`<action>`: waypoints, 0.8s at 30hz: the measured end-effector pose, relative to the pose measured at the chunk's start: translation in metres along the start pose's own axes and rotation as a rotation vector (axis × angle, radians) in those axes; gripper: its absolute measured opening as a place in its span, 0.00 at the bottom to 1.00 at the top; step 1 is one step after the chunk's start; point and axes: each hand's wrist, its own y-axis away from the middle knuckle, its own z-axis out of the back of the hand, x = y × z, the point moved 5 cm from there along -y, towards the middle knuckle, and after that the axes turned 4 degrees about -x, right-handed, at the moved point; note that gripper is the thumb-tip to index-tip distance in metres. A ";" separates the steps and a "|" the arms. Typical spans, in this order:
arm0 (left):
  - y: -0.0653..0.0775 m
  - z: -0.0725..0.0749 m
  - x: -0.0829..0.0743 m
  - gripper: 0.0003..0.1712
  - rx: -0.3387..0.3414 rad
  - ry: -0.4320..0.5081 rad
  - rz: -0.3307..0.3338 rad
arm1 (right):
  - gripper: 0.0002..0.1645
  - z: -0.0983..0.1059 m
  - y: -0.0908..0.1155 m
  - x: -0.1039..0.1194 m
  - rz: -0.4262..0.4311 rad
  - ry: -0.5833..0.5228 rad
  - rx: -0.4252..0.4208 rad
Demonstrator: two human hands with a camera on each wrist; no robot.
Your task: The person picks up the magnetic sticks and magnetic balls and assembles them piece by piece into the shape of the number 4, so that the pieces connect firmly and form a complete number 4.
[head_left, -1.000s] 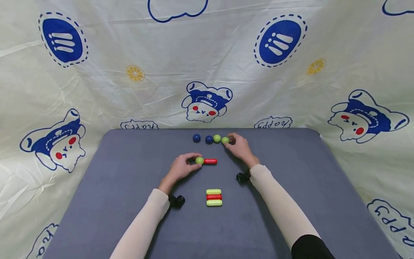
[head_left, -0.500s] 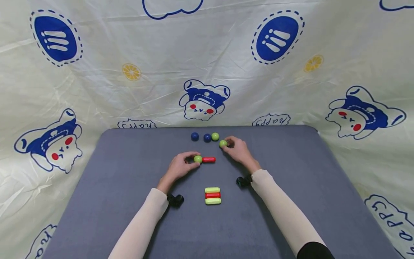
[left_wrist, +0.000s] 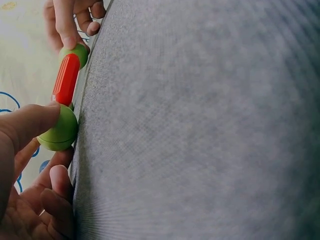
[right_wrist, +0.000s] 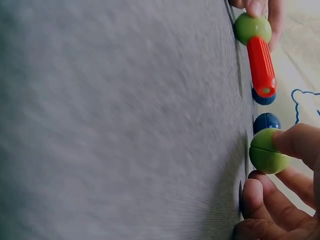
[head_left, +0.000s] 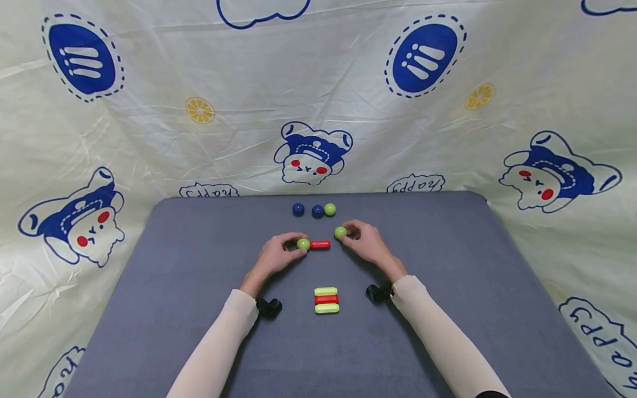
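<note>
While the left hand [head_left: 273, 255] pinches one green ball [head_left: 303, 244] of three, two blue balls [head_left: 298, 209] sit by the far edge of the counter [head_left: 199, 237]. Between the hands, a red rod [head_left: 320, 244] touches the held ball, long axis parallel to that edge, free end pointing right. Farther from that edge, two yellow-green rods [head_left: 325, 291] flank a second red rod [head_left: 326, 300], likewise aligned. A second green ball [head_left: 330, 209] sits beside a blue one; fingers of the right hand [head_left: 365, 243] pinch the third green ball [head_left: 340, 232].
</note>
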 end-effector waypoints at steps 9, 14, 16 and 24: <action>-0.001 0.000 0.000 0.19 -0.004 -0.007 -0.011 | 0.21 -0.004 0.013 0.005 0.025 -0.008 0.036; 0.000 0.000 0.000 0.20 -0.003 -0.001 -0.009 | 0.21 -0.004 0.017 0.007 0.031 -0.006 0.050; 0.000 0.000 0.000 0.20 -0.003 0.002 -0.008 | 0.20 -0.005 0.018 0.008 0.031 -0.005 0.051; -0.001 0.000 0.001 0.19 -0.005 0.006 -0.011 | 0.20 -0.005 0.022 0.010 0.046 -0.011 0.057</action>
